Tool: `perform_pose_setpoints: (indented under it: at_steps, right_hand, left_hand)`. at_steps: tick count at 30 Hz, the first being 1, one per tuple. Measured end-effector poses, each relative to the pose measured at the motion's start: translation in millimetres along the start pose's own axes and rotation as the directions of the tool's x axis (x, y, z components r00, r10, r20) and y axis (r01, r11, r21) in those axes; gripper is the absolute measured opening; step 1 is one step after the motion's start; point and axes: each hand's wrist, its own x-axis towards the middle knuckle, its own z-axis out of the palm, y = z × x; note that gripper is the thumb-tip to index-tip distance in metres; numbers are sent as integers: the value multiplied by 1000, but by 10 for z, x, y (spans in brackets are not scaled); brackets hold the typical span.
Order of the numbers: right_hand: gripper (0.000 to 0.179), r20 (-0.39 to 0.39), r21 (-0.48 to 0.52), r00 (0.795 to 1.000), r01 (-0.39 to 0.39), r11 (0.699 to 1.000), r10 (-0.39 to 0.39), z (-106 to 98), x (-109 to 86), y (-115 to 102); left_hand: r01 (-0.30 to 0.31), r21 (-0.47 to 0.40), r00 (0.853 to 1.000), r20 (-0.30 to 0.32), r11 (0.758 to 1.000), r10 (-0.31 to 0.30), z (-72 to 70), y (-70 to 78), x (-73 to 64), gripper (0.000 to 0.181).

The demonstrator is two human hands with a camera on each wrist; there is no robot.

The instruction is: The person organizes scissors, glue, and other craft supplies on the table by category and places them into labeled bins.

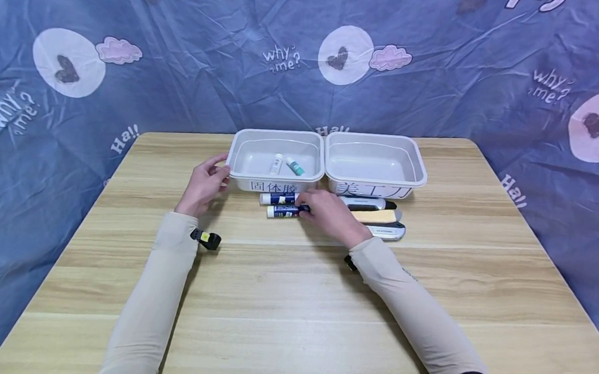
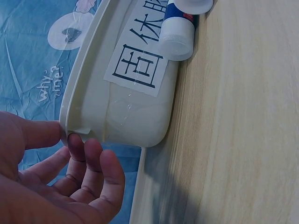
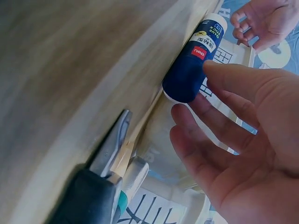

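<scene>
My left hand (image 1: 206, 184) is at the left end of a white plastic box (image 2: 133, 119), its thumb and fingertips pinching the rim. Inside that box lie a small white glue stick (image 1: 276, 164) and a green one (image 1: 295, 167). In front of it, two blue glue sticks with white ends lie side by side on the table. My right hand (image 1: 331, 214) holds the nearer blue glue stick (image 3: 194, 60) by its blue end, between thumb and fingers. The farther blue glue stick (image 1: 277, 199) lies just behind it, partly covered by the hand.
A second white box (image 1: 373, 188) stands right of the first, and both have labels with Chinese characters. Before it lie several utility knives: a grey one (image 1: 364, 202), a yellow one (image 1: 376, 216) and a silver-black one (image 1: 388, 232). A blue patterned cloth (image 1: 182, 72) hangs behind the wooden table (image 1: 268, 314).
</scene>
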Motion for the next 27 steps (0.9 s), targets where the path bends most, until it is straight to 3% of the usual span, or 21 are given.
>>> perform_pose_setpoints:
  at_steps: [27]
  right_hand:
    - [25, 44, -25, 999, -7, 1000, 9, 23, -18, 5]
  left_hand:
    - [-4, -3, 1000, -7, 1000, 4, 10, -2, -4, 48]
